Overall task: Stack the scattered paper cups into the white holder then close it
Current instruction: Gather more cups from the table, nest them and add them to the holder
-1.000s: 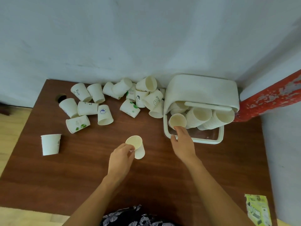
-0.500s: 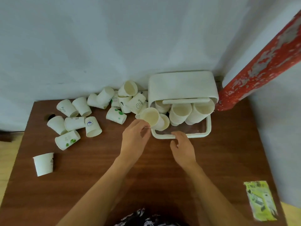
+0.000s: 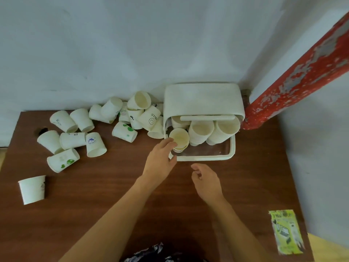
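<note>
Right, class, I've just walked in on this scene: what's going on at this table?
A person is filling a white holder, its lid open, with paper cups. The left hand is setting a cup onto the left stack inside; the right hand hovers empty nearby. Many loose cups lie on the wooden table.

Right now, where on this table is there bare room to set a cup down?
Bare wood lies between the upright cup and the left hand, and between the right hand and the green packet. It is crowded along the wall, where the cup pile meets the white holder.
</note>
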`<state>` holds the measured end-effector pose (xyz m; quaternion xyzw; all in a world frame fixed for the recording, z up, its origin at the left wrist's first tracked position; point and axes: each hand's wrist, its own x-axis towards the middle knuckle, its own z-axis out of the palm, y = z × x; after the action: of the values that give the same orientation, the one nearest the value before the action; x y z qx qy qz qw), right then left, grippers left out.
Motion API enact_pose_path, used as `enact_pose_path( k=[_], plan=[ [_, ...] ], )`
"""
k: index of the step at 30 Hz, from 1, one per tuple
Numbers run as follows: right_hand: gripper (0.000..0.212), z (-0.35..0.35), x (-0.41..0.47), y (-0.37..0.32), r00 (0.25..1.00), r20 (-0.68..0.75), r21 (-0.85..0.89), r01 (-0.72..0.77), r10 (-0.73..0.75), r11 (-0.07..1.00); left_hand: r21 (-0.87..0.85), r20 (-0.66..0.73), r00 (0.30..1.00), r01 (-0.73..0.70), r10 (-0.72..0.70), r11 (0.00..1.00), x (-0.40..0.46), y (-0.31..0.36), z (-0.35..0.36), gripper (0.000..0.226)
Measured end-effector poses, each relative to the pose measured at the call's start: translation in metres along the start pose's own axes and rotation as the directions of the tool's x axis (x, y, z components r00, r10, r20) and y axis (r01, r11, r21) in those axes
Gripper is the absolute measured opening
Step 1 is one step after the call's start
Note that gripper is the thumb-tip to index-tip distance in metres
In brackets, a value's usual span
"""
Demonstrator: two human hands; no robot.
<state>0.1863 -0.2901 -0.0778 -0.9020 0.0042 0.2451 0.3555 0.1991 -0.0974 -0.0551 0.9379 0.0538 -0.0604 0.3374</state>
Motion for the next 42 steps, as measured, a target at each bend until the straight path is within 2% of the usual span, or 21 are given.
enact_pose_path(
  k=[3,7,11,14,21,24,28,30,33,37,42],
  plan=[
    [0.029,0.005,0.007,-0.016,0.999,0.002,0.019,0.039,-0.04,0.999,0.01,-0.035,0.999,0.028,-0.028,1.0,-0.01,-0.009,-0.011,0.03],
    [0.028,0.021,0.018,-0.046,0.996,0.037,0.042,0.084,-0.086,0.996,0.047,-0.099,0.977,0.195,-0.19,0.98,-0.024,-0.043,-0.035,0.024],
    [0.029,0.041,0.03,-0.081,0.987,0.1,0.059,0.123,-0.129,0.991,-0.007,-0.177,0.911,0.377,-0.372,0.926,-0.026,-0.082,-0.064,0.028],
    [0.03,0.053,0.044,-0.105,0.983,0.107,0.042,0.147,-0.15,0.988,-0.047,-0.202,0.865,0.46,-0.459,0.887,-0.017,-0.106,-0.078,0.032],
    [0.043,0.072,0.093,-0.152,0.962,0.049,-0.199,0.274,-0.269,0.941,-0.109,-0.191,0.859,0.462,-0.474,0.88,0.019,-0.142,-0.086,0.047],
    [0.056,0.076,0.112,-0.169,0.967,0.01,-0.328,0.243,-0.254,0.913,-0.145,-0.166,0.858,0.467,-0.486,0.872,0.035,-0.15,-0.083,0.056],
    [0.073,0.086,0.132,-0.184,0.988,-0.013,-0.395,0.136,-0.154,0.909,-0.184,-0.094,0.849,0.498,-0.52,0.847,0.05,-0.16,-0.078,0.062],
    [0.071,0.093,0.138,-0.187,0.992,-0.031,-0.403,0.102,-0.125,0.909,-0.247,-0.095,0.839,0.501,-0.535,0.829,0.053,-0.165,-0.075,0.058],
    [0.053,0.103,0.142,-0.185,0.982,-0.113,-0.411,0.094,-0.153,0.907,-0.331,-0.073,0.814,0.525,-0.576,0.784,0.052,-0.168,-0.071,0.038],
    [0.036,0.111,0.135,-0.176,0.97,-0.162,-0.336,0.119,-0.182,0.934,-0.411,0.02,0.792,0.563,-0.61,0.717,0.04,-0.164,-0.067,0.021],
    [0.032,0.105,0.098,-0.166,0.962,-0.253,-0.026,0.098,-0.102,0.995,-0.466,-0.044,0.794,0.521,-0.606,0.715,0.013,-0.145,-0.076,0.015]
  ],
)
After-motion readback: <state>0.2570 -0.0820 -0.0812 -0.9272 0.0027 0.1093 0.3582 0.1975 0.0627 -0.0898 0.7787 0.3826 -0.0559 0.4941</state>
